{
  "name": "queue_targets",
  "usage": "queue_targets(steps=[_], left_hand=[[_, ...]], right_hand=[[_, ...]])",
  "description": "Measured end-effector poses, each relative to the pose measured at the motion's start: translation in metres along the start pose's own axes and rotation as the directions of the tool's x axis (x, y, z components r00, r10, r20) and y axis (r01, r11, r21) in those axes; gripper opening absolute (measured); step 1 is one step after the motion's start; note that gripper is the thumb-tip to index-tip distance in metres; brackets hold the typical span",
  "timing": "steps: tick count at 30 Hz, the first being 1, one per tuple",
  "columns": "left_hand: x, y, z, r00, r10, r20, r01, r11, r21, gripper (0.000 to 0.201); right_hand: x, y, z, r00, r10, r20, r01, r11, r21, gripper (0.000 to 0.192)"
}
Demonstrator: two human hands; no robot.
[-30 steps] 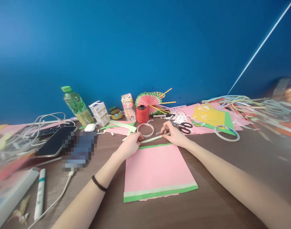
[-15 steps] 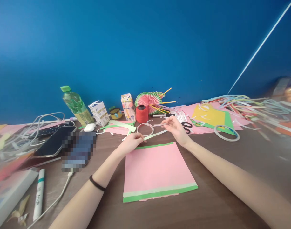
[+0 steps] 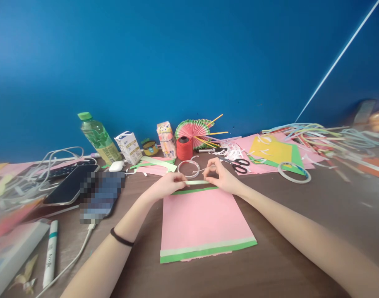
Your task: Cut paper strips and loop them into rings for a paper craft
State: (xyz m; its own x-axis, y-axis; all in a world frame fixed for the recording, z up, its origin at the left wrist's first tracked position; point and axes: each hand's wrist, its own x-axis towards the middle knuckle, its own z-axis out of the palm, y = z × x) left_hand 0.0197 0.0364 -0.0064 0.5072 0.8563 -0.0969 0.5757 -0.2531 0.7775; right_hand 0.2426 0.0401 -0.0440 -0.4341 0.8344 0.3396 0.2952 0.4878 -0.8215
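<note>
A pink paper sheet [image 3: 203,219] lies on the brown table, with green strips along its far and near edges and a pale green strip above the near one. My left hand [image 3: 166,185] and my right hand [image 3: 219,176] pinch the two ends of a pale green paper strip [image 3: 196,182]. The strip is stretched level between them, just above the sheet's far green edge. A small tape ring [image 3: 188,168] rests right behind the strip.
Behind stand a red thread spool [image 3: 184,148], a folded paper fan [image 3: 192,129], cartons, a green-capped bottle [image 3: 97,138] and black scissors [image 3: 240,165]. Phones [image 3: 70,188], cables and a marker [image 3: 49,252] lie left. Coloured paper, strips and a tape roll [image 3: 293,172] lie right.
My right hand lifted its end of the strip, then brought it down and leftward. The strip went from slanted to level over the sheet's far edge. My left hand barely shifted.
</note>
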Motion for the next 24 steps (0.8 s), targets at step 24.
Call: queue_targets(steps=[24], left_hand=[[0.001,-0.004,0.023,0.998,0.035,-0.06,-0.023,0.981,0.192,0.012]], right_hand=[[0.0,0.004,-0.006,0.993,0.052,0.102,-0.055,0.998,0.024,0.039]])
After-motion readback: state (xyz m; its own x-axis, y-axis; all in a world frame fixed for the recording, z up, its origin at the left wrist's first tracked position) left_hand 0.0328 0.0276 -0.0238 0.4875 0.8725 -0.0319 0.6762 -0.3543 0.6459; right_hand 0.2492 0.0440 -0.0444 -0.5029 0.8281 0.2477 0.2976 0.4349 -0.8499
